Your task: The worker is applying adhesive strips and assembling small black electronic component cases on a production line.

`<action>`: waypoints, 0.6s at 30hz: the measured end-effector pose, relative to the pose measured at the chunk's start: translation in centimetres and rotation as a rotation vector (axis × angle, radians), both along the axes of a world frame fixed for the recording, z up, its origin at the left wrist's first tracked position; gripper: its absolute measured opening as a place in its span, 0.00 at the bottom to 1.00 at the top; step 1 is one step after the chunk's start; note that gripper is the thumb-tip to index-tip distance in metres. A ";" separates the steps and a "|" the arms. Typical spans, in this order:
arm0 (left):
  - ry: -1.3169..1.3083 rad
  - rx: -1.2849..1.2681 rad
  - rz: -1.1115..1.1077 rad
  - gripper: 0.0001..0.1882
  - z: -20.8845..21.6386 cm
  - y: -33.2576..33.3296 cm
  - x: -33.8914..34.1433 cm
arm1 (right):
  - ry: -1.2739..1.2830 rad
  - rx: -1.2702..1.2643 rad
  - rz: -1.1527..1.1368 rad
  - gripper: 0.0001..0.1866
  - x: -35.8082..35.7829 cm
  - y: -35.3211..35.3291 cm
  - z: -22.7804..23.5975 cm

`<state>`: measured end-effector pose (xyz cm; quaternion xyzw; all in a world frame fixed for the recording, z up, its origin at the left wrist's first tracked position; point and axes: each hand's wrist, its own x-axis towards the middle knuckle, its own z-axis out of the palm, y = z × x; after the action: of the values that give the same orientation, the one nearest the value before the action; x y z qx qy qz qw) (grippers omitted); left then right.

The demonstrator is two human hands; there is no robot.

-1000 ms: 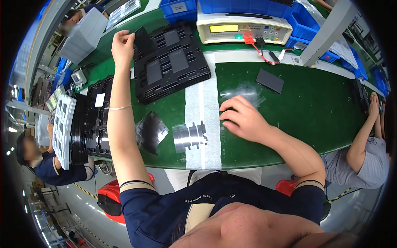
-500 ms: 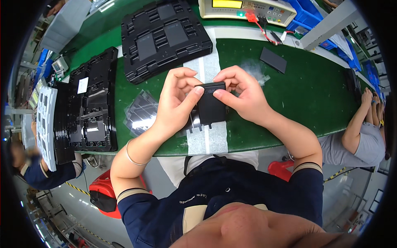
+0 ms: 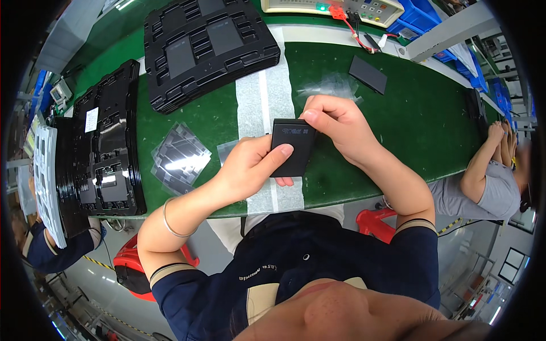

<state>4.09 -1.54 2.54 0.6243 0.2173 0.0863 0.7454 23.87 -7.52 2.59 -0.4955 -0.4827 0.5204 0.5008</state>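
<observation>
A flat black battery pack (image 3: 297,152) is held up over the pale cloth strip (image 3: 255,111), its upper edge bearing small print. My left hand (image 3: 247,167) is closed round its left side, thumb on the front face and fingertips showing beneath the lower edge. At the pack's upper right corner, my right hand (image 3: 341,126) has thumb and fingers pinched together; whether a thin film is also between them I cannot make out. Clear plastic sheets (image 3: 182,158) lie left of my left hand. More thin clear film (image 3: 331,86) lies beyond my right hand.
Another black pack (image 3: 368,75) lies on the green table (image 3: 421,119) at the far right. Black moulded trays (image 3: 210,54) stand at the back, with further stacked trays (image 3: 108,148) at left. Behind are a bench meter (image 3: 364,10) with red and black leads and blue bins (image 3: 418,20). People sit on both sides.
My left hand has shifted lower, from the pack's top edge to its left side. My right hand has moved to the upper right corner, and the pack is tilted slightly. The whole view has shifted left.
</observation>
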 end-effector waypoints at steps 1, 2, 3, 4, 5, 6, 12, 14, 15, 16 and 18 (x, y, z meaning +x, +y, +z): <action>0.012 0.019 0.005 0.16 0.0 0.1 0.1 | -0.004 0.027 -0.019 0.09 0.0 0.0 -0.2; 0.024 0.021 0.014 0.16 0.1 0.0 0.2 | -0.170 0.123 -0.047 0.09 0.0 -0.1 -0.1; 0.037 0.023 0.022 0.16 0.2 0.0 0.3 | -0.336 0.218 -0.075 0.08 0.0 -0.2 0.0; 0.049 0.026 0.030 0.16 0.3 0.0 0.4 | -0.502 0.314 -0.105 0.08 0.0 -0.2 0.1; 0.044 0.023 0.021 0.16 0.3 0.0 0.5 | -0.558 0.383 -0.120 0.07 0.0 -0.2 0.0; 0.038 0.019 0.011 0.16 0.1 0.1 0.5 | -0.613 0.452 -0.136 0.06 0.1 -0.1 -0.1; -0.078 -0.076 0.018 0.20 -0.5 -0.1 0.3 | -0.207 0.362 -0.112 0.13 -0.1 -0.3 0.3; -0.102 -0.113 0.025 0.21 -0.5 -0.3 0.2 | -0.156 0.368 -0.083 0.18 0.0 -0.4 0.3; -0.109 -0.133 0.028 0.21 -0.5 -0.3 0.2 | -0.198 0.396 -0.070 0.20 0.1 -0.4 0.1; -0.118 -0.154 0.029 0.21 -0.6 -0.4 0.3 | -0.242 0.423 -0.060 0.22 0.2 -0.4 -0.1; -0.126 -0.168 0.022 0.21 -0.6 -0.4 0.3 | -0.250 0.419 -0.065 0.20 0.2 -0.6 -0.3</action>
<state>4.34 -1.94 1.95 0.5505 0.1831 0.1151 0.8063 24.06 -8.07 2.32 -0.4566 -0.6222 0.3269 0.5454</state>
